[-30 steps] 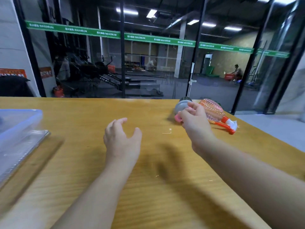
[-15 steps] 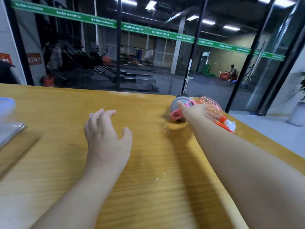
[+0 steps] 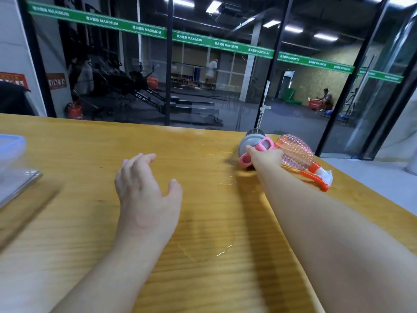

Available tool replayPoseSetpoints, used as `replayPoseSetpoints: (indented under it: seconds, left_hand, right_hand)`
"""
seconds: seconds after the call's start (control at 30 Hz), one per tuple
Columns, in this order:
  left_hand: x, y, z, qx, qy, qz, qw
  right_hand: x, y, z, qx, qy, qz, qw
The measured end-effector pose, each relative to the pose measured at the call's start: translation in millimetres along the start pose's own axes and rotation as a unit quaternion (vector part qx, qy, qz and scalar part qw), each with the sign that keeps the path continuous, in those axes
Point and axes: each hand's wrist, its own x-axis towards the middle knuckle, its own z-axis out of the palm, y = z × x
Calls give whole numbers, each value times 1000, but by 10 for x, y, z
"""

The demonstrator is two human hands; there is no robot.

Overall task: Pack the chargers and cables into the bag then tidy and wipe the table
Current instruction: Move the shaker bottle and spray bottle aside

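Wooden table (image 3: 203, 222), a few pale threads, perhaps lint (image 3: 224, 253), lying on it.

Glossy grained wood table (image 3: 90, 222); ribbed clear pink plastic spray bottle (image 3: 295, 152).

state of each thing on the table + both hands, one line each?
Left hand: open, fingers relaxed, holds nothing.
Right hand: reached out to the grey-and-pink item, touching it; grip hidden.
Grey-and-pink item: on the table's far side, beside the spray bottle.
Spray bottle: lying on its side, nozzle toward the table's right edge.
Clear container: at the left edge, mostly out of frame.
Table: thin stray bits scattered on it.
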Motion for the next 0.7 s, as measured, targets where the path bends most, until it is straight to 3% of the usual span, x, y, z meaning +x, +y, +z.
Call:
replayPoseSetpoints:
  seconds: [0.2, 0.47, 0.7]
  left_hand:
    - [-4, 26, -7, -3, -4, -6, 1000]
    - [-1, 45, -26, -12, -13, -10, 1000]
    - [22, 31, -33, -19, -20, -28, 999]
  right_hand:
    - [66, -38, 41, 32, 21, 25, 999]
    - [35, -79, 52, 199, 41, 71, 977]
    - [-149, -221, 88, 175, -20, -3, 984]
